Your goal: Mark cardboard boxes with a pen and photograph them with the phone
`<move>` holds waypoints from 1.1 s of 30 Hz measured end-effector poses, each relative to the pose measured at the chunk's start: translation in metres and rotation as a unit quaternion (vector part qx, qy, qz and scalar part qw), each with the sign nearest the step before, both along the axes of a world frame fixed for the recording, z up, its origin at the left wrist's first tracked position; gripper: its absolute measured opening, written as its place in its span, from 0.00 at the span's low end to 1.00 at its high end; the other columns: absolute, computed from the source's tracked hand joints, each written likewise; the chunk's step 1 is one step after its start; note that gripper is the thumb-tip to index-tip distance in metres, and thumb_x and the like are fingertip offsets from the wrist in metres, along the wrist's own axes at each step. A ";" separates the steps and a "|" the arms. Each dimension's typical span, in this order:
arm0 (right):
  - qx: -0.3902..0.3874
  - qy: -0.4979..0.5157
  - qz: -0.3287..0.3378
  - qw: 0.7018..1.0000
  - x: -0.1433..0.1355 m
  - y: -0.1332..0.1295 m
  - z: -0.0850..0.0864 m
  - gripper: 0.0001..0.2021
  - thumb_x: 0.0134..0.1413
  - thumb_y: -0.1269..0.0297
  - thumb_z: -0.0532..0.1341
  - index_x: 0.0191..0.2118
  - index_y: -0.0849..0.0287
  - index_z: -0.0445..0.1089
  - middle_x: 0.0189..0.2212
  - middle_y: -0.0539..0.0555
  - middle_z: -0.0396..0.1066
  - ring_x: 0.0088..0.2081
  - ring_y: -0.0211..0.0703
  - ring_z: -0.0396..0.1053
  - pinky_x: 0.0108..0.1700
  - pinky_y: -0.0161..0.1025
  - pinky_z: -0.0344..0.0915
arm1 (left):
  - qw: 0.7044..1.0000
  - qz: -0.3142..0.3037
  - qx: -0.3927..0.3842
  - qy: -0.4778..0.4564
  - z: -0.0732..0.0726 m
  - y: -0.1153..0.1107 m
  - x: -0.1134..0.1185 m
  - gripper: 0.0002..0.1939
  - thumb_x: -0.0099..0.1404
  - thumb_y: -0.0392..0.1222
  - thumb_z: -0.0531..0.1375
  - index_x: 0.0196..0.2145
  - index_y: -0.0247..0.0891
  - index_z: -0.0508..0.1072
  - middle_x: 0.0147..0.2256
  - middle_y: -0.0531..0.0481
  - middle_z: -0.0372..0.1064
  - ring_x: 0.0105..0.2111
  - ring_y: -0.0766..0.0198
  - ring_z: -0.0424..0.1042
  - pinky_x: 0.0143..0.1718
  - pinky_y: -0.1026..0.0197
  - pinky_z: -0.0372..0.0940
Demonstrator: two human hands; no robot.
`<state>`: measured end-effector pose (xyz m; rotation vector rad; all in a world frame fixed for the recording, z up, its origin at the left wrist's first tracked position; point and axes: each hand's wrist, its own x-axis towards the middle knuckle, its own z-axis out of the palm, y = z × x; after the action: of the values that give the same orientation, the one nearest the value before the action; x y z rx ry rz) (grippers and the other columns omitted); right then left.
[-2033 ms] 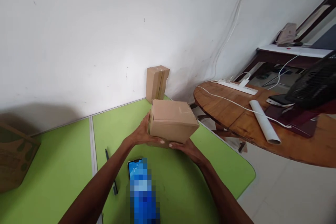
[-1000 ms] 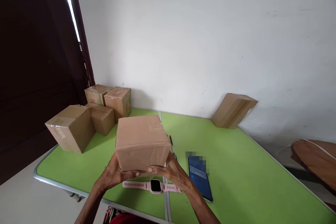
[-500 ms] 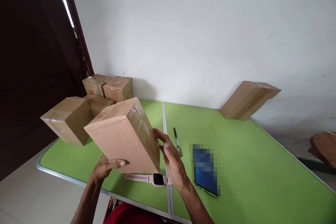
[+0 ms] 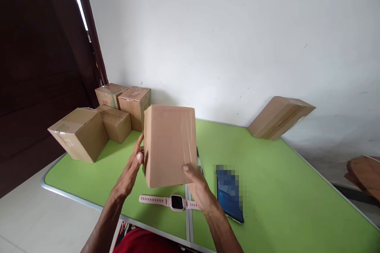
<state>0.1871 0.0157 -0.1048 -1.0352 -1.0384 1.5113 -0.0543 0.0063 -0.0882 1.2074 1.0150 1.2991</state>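
A plain brown cardboard box (image 4: pixel 169 146) is held up above the table between my two hands, a broad face turned toward me. My right hand (image 4: pixel 198 189) grips its lower right corner, thumb on the near face and the other fingers hidden behind or under it. Against the box's left side rests my left hand (image 4: pixel 130 170), with its fingertips partly hidden at the edge. Below the box a pink smartwatch (image 4: pixel 177 202) lies with its strap stretched flat; my right hand overlaps the strap's right end. A pen is mostly covered by the box and hand.
Several cardboard boxes stand at the left, the nearest a larger box (image 4: pixel 80 134). Another cardboard box (image 4: pixel 280 118) leans at the far right by the wall. A phone (image 4: pixel 230 197), partly pixelated, lies right of my hand on the green table (image 4: pixel 282 189).
The box has been turned and moved right, so a different face points at me. My left hand went from beneath it to its left side; my right hand now grips the lower right corner.
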 end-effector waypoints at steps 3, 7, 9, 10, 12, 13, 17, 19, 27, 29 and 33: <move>-0.024 0.070 -0.028 0.997 0.011 0.008 -0.003 0.32 0.36 0.28 0.77 0.39 0.49 0.80 0.46 0.58 0.84 0.58 0.70 0.75 0.65 0.71 0.67 | 1.000 0.002 -0.005 0.017 0.003 0.008 0.009 0.44 0.75 0.68 0.59 0.80 0.52 0.53 0.76 0.41 0.56 0.73 0.37 0.59 0.66 0.42 0.65; -0.041 0.139 -0.061 0.988 0.031 0.018 -0.005 0.29 0.37 0.32 0.79 0.39 0.47 0.82 0.51 0.56 0.85 0.62 0.70 0.74 0.65 0.72 0.68 | 0.999 -0.031 0.032 -0.018 0.001 0.017 0.019 0.37 0.76 0.61 0.62 0.77 0.52 0.61 0.73 0.42 0.63 0.69 0.42 0.65 0.64 0.47 0.65; -0.036 0.151 -0.084 0.984 0.040 0.022 -0.006 0.26 0.38 0.33 0.79 0.38 0.46 0.82 0.50 0.55 0.86 0.63 0.70 0.74 0.66 0.72 0.68 | 0.998 -0.043 0.043 -0.034 -0.001 0.022 0.021 0.34 0.76 0.59 0.64 0.75 0.52 0.66 0.70 0.43 0.67 0.67 0.44 0.67 0.66 0.47 0.63; -0.033 0.155 -0.091 0.983 0.043 0.023 -0.006 0.26 0.38 0.33 0.79 0.37 0.45 0.82 0.49 0.54 0.86 0.63 0.69 0.74 0.67 0.71 0.68 | 0.997 -0.044 0.045 -0.040 -0.001 0.024 0.022 0.33 0.76 0.58 0.63 0.74 0.52 0.67 0.69 0.43 0.68 0.66 0.44 0.68 0.66 0.47 0.63; -0.029 0.159 -0.095 0.982 0.045 0.024 -0.002 0.25 0.38 0.34 0.80 0.37 0.45 0.83 0.49 0.52 0.86 0.63 0.68 0.74 0.67 0.69 0.69 | 0.997 -0.033 0.047 -0.044 0.002 0.026 0.023 0.33 0.78 0.60 0.61 0.75 0.53 0.65 0.69 0.42 0.68 0.65 0.44 0.70 0.65 0.46 0.64; -0.028 0.158 -0.092 0.983 0.044 0.025 0.001 0.26 0.39 0.33 0.79 0.39 0.45 0.83 0.49 0.52 0.86 0.63 0.67 0.74 0.67 0.69 0.69 | 0.998 -0.023 0.051 -0.040 0.005 0.027 0.023 0.34 0.78 0.61 0.60 0.76 0.53 0.63 0.69 0.41 0.67 0.65 0.44 0.70 0.64 0.45 0.64; -0.013 0.123 -0.064 0.990 0.032 0.026 0.019 0.30 0.44 0.32 0.77 0.47 0.46 0.83 0.55 0.54 0.84 0.63 0.67 0.74 0.64 0.68 0.72 | 0.996 -0.027 0.081 0.002 0.027 0.025 0.022 0.50 0.72 0.69 0.63 0.81 0.56 0.47 0.75 0.38 0.55 0.68 0.38 0.65 0.66 0.39 0.63; 0.016 0.084 -0.035 0.996 0.024 0.026 0.028 0.31 0.47 0.32 0.75 0.50 0.46 0.82 0.56 0.55 0.83 0.63 0.67 0.74 0.64 0.66 0.72 | 0.996 -0.046 0.078 0.027 0.038 0.024 0.023 0.60 0.66 0.70 0.68 0.82 0.56 0.38 0.79 0.37 0.45 0.70 0.34 0.62 0.68 0.36 0.62; 0.197 -0.087 0.051 0.975 0.026 0.036 0.049 0.39 0.61 0.20 0.52 0.67 0.35 0.73 0.67 0.52 0.73 0.56 0.60 0.72 0.46 0.52 0.73 | 0.983 0.077 -0.026 -0.165 0.056 0.044 0.022 0.42 0.51 0.60 0.79 0.61 0.44 0.78 0.52 0.45 0.81 0.52 0.45 0.79 0.49 0.52 0.76; 0.216 -0.112 0.050 0.969 0.029 0.039 0.054 0.39 0.63 0.21 0.50 0.68 0.35 0.72 0.65 0.53 0.74 0.55 0.58 0.71 0.44 0.51 0.71 | 0.969 0.111 -0.061 -0.212 0.059 0.049 0.020 0.33 0.44 0.59 0.82 0.44 0.39 0.84 0.41 0.47 0.82 0.43 0.51 0.80 0.40 0.57 0.74; 0.242 -0.114 0.044 0.962 0.029 0.041 0.064 0.35 0.68 0.26 0.50 0.69 0.35 0.71 0.69 0.54 0.68 0.64 0.61 0.66 0.52 0.53 0.73 | 0.957 0.127 -0.080 -0.246 0.066 0.054 0.014 0.28 0.43 0.57 0.82 0.36 0.39 0.83 0.38 0.50 0.82 0.39 0.56 0.80 0.36 0.60 0.71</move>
<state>0.2162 0.0568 -0.0405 -0.8278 -1.5421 1.1344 -0.0398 0.0605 -0.0220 0.5935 0.9013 1.5833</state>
